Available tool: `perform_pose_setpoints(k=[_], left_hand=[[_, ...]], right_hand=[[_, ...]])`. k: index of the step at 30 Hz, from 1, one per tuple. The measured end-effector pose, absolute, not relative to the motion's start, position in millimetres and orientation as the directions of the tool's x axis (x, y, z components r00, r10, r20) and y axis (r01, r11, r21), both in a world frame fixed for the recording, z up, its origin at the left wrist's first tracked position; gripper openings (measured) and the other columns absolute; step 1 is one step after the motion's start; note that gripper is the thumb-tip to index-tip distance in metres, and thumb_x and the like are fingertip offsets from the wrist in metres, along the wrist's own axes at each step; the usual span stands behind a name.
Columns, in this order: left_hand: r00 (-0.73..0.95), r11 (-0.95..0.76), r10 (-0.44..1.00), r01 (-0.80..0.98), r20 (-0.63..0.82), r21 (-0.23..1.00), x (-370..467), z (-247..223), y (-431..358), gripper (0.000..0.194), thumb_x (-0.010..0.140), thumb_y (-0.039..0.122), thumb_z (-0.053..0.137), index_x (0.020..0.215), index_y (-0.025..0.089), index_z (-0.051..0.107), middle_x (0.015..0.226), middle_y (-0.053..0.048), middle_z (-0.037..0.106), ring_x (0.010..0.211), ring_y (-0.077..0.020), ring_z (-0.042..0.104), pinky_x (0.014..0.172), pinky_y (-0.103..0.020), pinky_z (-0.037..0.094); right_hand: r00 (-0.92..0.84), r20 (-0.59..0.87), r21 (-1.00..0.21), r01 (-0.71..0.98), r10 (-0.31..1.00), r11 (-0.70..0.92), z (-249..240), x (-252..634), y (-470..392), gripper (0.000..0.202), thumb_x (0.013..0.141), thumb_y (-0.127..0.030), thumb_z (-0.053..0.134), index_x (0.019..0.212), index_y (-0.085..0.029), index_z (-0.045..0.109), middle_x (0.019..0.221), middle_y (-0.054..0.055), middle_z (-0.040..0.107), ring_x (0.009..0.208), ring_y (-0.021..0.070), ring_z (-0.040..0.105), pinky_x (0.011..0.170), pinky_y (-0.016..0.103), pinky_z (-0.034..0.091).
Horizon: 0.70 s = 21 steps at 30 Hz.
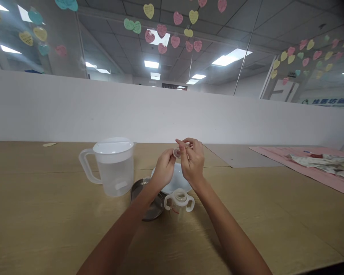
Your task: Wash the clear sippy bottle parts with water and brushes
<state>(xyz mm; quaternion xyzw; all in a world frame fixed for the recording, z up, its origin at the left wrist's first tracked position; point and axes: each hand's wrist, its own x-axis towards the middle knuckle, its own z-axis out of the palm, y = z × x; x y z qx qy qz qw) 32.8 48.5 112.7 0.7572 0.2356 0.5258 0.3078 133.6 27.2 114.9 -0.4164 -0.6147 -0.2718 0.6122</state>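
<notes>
My left hand (164,169) pinches a small clear round piece (176,152), which looks like a baby bottle's collar or nipple. From the other side my right hand (192,158) closes its thumb and fingers on the same piece, partly hiding it. Below my hands a light blue-white bowl (176,179) lies on the table. In front of it stands a clear baby bottle (179,204) with two white handles, its top uncovered. A dark metal dish (153,212), partly behind my left forearm, holds a clear dome-shaped cap (146,181).
On the left stands a lidded translucent pitcher (116,172) with a large handle. A flat pale piece (49,144) lies near the white wall (160,114). To the right are a grey mat (240,156) and a pink cloth (275,156) bearing packets.
</notes>
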Motion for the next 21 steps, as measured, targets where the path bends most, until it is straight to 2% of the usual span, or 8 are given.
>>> perform_pose_setpoints(k=[3, 5, 7, 9, 11, 14, 18, 21], left_hand=[[0.331, -0.700, 0.677, 0.016, 0.657, 0.714, 30, 115, 47, 0.022, 0.084, 0.026, 0.037, 0.083, 0.015, 0.056, 0.082, -0.006, 0.057, 0.081, -0.0183, 0.050, 0.076, -0.029, 0.040], [0.349, -0.709, 0.661, -0.001, 0.664, 0.706, 29, 118, 44, 0.021, 0.084, 0.027, 0.038, 0.083, 0.016, 0.056, 0.082, -0.006, 0.057, 0.080, -0.0181, 0.050, 0.076, -0.028, 0.040], [0.402, -0.736, 0.620, -0.001, 0.674, 0.677, 27, 121, 39, 0.021, 0.085, 0.029, 0.038, 0.084, 0.017, 0.056, 0.084, -0.005, 0.058, 0.080, -0.0177, 0.050, 0.076, -0.027, 0.040], [0.457, -0.783, 0.559, 0.017, 0.692, 0.622, 26, 125, 33, 0.022, 0.087, 0.029, 0.037, 0.083, 0.017, 0.056, 0.084, -0.005, 0.058, 0.080, -0.0173, 0.051, 0.077, -0.026, 0.040], [0.483, -0.832, 0.499, 0.034, 0.719, 0.554, 24, 130, 26, 0.024, 0.088, 0.028, 0.034, 0.080, 0.018, 0.055, 0.083, -0.004, 0.058, 0.081, -0.0171, 0.051, 0.078, -0.026, 0.039], [0.481, -0.875, 0.446, 0.059, 0.755, 0.480, 22, 135, 19, 0.024, 0.088, 0.026, 0.034, 0.078, 0.018, 0.055, 0.081, -0.005, 0.057, 0.082, -0.0174, 0.051, 0.078, -0.026, 0.039], [0.498, -0.886, 0.429, 0.072, 0.753, 0.457, 20, 137, 15, 0.025, 0.088, 0.025, 0.035, 0.082, 0.019, 0.059, 0.084, -0.005, 0.059, 0.085, -0.0183, 0.051, 0.081, -0.028, 0.040], [0.495, -0.873, 0.455, 0.083, 0.740, 0.481, 19, 135, 20, 0.025, 0.086, 0.026, 0.037, 0.081, 0.018, 0.060, 0.083, -0.005, 0.060, 0.083, -0.0180, 0.052, 0.080, -0.028, 0.040]], right_hand=[[0.069, 0.972, -0.185, 0.814, 0.225, 0.550, 115, 133, 30, 0.030, 0.089, -0.027, 0.038, 0.098, -0.023, 0.066, 0.107, 0.009, 0.054, 0.099, 0.0184, 0.048, 0.081, 0.035, 0.042], [0.047, 0.977, -0.157, 0.821, 0.208, 0.549, 118, 135, 26, 0.029, 0.089, -0.027, 0.039, 0.098, -0.022, 0.066, 0.106, 0.009, 0.056, 0.101, 0.0190, 0.049, 0.082, 0.036, 0.041], [0.029, 0.989, -0.103, 0.846, 0.147, 0.523, 125, 139, 17, 0.027, 0.089, -0.026, 0.040, 0.095, -0.020, 0.066, 0.092, 0.008, 0.061, 0.092, 0.0181, 0.053, 0.081, 0.036, 0.041], [0.029, 0.996, -0.065, 0.870, 0.081, 0.488, 134, 143, 2, 0.025, 0.089, -0.024, 0.041, 0.088, -0.020, 0.065, 0.071, 0.004, 0.062, 0.075, 0.0158, 0.055, 0.075, 0.033, 0.042], [0.033, 0.999, -0.046, 0.888, 0.036, 0.458, 143, 145, -15, 0.025, 0.089, -0.023, 0.041, 0.078, -0.019, 0.064, 0.065, 0.003, 0.061, 0.071, 0.0153, 0.056, 0.068, 0.030, 0.043], [0.024, 0.999, -0.009, 0.896, -0.028, 0.444, 154, 141, -36, 0.025, 0.089, -0.022, 0.042, 0.071, -0.019, 0.060, 0.064, 0.002, 0.061, 0.074, 0.0154, 0.057, 0.068, 0.029, 0.044], [0.156, 0.985, -0.105, 0.879, -0.073, 0.464, 157, 134, -57, 0.028, 0.090, -0.029, 0.040, 0.071, -0.020, 0.059, 0.064, 0.002, 0.060, 0.064, 0.0143, 0.057, 0.061, 0.030, 0.045], [0.323, 0.929, -0.172, 0.810, -0.181, 0.561, 156, 152, -73, 0.037, 0.091, -0.040, 0.031, 0.076, -0.022, 0.059, 0.066, 0.002, 0.058, 0.061, 0.0154, 0.057, 0.055, 0.031, 0.043]])
